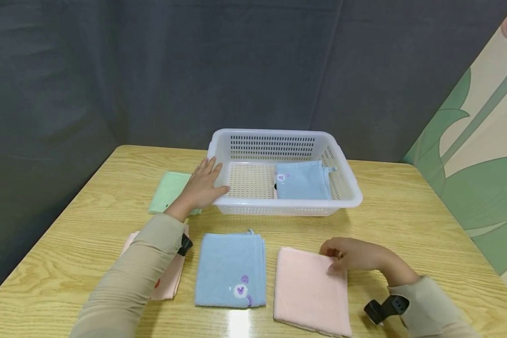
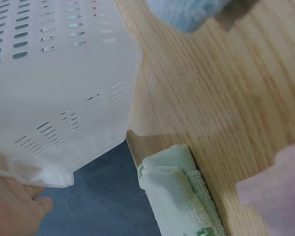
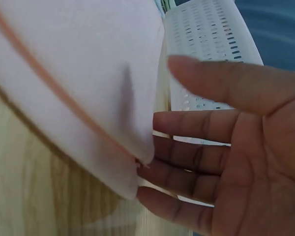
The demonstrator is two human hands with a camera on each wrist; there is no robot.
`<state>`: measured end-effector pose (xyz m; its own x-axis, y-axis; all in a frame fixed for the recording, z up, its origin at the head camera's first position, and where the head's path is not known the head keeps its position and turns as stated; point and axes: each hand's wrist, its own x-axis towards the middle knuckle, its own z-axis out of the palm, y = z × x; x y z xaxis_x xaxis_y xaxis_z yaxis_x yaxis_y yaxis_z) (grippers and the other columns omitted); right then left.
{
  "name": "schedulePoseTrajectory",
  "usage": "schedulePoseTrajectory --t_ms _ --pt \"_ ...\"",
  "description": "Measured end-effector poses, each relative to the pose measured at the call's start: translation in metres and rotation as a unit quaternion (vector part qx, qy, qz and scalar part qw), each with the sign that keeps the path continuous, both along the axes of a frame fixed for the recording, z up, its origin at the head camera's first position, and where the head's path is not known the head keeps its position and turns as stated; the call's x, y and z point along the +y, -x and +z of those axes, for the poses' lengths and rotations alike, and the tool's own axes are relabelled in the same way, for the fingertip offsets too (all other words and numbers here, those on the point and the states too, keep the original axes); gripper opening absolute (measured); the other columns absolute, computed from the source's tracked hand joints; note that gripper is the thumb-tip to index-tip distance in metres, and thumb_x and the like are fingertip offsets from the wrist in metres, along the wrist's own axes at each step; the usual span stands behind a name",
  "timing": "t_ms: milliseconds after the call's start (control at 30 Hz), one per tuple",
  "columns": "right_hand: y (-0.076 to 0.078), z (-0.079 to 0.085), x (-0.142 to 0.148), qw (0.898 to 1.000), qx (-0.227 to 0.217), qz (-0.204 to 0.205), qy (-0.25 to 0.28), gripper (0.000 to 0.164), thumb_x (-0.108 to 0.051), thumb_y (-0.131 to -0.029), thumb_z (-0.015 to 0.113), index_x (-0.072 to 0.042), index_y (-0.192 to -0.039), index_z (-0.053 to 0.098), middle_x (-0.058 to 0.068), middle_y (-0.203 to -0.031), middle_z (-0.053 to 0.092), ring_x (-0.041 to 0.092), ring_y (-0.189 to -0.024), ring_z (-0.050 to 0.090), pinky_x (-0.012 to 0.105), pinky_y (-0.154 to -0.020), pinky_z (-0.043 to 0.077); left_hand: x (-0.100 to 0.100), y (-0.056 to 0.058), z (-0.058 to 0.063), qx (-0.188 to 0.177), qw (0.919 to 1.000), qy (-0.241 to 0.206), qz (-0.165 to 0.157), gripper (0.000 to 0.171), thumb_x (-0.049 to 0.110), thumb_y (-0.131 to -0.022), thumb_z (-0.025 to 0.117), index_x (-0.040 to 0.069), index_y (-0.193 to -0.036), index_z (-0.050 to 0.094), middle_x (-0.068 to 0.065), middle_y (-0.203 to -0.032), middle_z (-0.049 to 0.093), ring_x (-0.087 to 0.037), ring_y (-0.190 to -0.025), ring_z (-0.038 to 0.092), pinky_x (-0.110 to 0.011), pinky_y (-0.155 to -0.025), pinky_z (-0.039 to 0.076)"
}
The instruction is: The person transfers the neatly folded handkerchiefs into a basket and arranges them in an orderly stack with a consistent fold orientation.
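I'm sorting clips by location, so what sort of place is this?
Probably a staged tabletop workspace indoors, though the room's wider use isn't clear: a wood-grain table stands before a dark backdrop, beside a leaf-patterned wall.

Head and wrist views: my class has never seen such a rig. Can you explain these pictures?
No machine here, just a person's bare left hand and right hand. The wide picture was taken from the head, the two close-ups from the wrists. Folded cloths lie on the wooden table: a green cloth, a blue cloth, a pink cloth and a second pink cloth. A white basket holds another blue cloth. The left hand touches the basket's rim; the right hand touches the second pink cloth's edge. No cloth looks firmly gripped.
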<state>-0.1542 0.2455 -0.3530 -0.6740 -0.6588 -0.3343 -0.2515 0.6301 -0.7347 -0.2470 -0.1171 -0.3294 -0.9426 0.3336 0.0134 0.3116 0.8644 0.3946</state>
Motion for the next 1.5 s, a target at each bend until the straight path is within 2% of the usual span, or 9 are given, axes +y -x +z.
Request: schedulePoseTrajectory --t_ms 267,467,667,833,1033,1200,1500 --pt "0.003 -0.001 -0.009 0.997 0.055 0.027 -0.045 0.012 -0.002 -0.078 0.060 -0.006 -0.087 0.053 0.002 -0.075 0.046 0.013 -0.066 0.039 0.026 -0.055 0.034 0.001 -0.001 -0.001 0.001 1.0000 0.002 0.003 0.070 0.044 -0.086 0.040 0.004 -0.138 0.015 -0.010 -0.143 -0.002 -0.023 -0.128 -0.012 -0.040 -0.102 -0.002" --pt "0.004 -0.001 -0.015 0.992 0.089 0.030 -0.080 0.015 0.001 -0.074 0.062 -0.008 -0.078 0.051 -0.002 -0.069 0.044 0.009 -0.060 0.038 0.024 -0.051 0.033 0.001 -0.001 -0.002 0.002 1.0000 0.004 0.004 0.070 0.045 -0.086 0.040 0.004 -0.138 0.015 -0.010 -0.143 -0.002 -0.023 -0.128 -0.012 -0.040 -0.102 -0.001" --pt "0.006 -0.004 -0.017 0.991 0.085 0.017 -0.098 0.021 0.005 -0.069 0.064 -0.008 -0.072 0.048 -0.001 -0.064 0.042 0.011 -0.058 0.037 0.024 -0.050 0.031 0.001 -0.001 -0.002 0.000 1.0000 -0.001 0.004 0.070 0.044 -0.086 0.040 0.004 -0.138 0.016 -0.010 -0.143 -0.002 -0.023 -0.128 -0.012 -0.039 -0.102 -0.002" --pt "0.006 -0.006 -0.016 0.994 0.075 0.005 -0.075 0.024 0.010 -0.064 0.062 -0.006 -0.070 0.045 0.001 -0.064 0.038 0.012 -0.057 0.034 0.023 -0.049 0.028 0.001 -0.001 -0.001 -0.001 1.0000 -0.001 0.000 0.070 0.044 -0.086 0.040 0.004 -0.138 0.015 -0.011 -0.143 -0.003 -0.023 -0.128 -0.012 -0.039 -0.102 -0.003" --pt "0.008 -0.008 -0.014 0.995 0.081 0.021 -0.046 0.028 0.013 -0.063 0.058 -0.005 -0.068 0.039 0.003 -0.069 0.032 0.014 -0.060 0.030 0.023 -0.051 0.025 -0.001 -0.002 -0.001 -0.002 1.0000 -0.001 0.001 0.071 0.045 -0.086 0.040 0.004 -0.138 0.015 -0.010 -0.143 -0.004 -0.024 -0.128 -0.012 -0.040 -0.102 -0.002" --pt "0.008 -0.009 -0.011 0.996 0.082 0.025 -0.027 0.027 0.015 -0.060 0.053 -0.005 -0.067 0.036 0.000 -0.062 0.030 0.010 -0.054 0.028 0.022 -0.049 0.025 -0.001 0.000 -0.001 -0.002 1.0000 -0.007 -0.002 0.071 0.045 -0.086 0.040 0.004 -0.138 0.014 -0.010 -0.143 -0.004 -0.022 -0.128 -0.014 -0.040 -0.102 -0.003" --pt "0.007 -0.006 -0.005 0.999 0.030 0.026 -0.002 0.023 0.014 -0.065 0.053 -0.003 -0.067 0.037 -0.004 -0.057 0.028 0.005 -0.049 0.028 0.019 -0.044 0.026 0.000 0.000 0.001 0.002 1.0000 0.001 -0.002 0.070 0.044 -0.087 0.040 0.004 -0.138 0.015 -0.010 -0.143 -0.003 -0.024 -0.128 -0.012 -0.040 -0.102 -0.002"
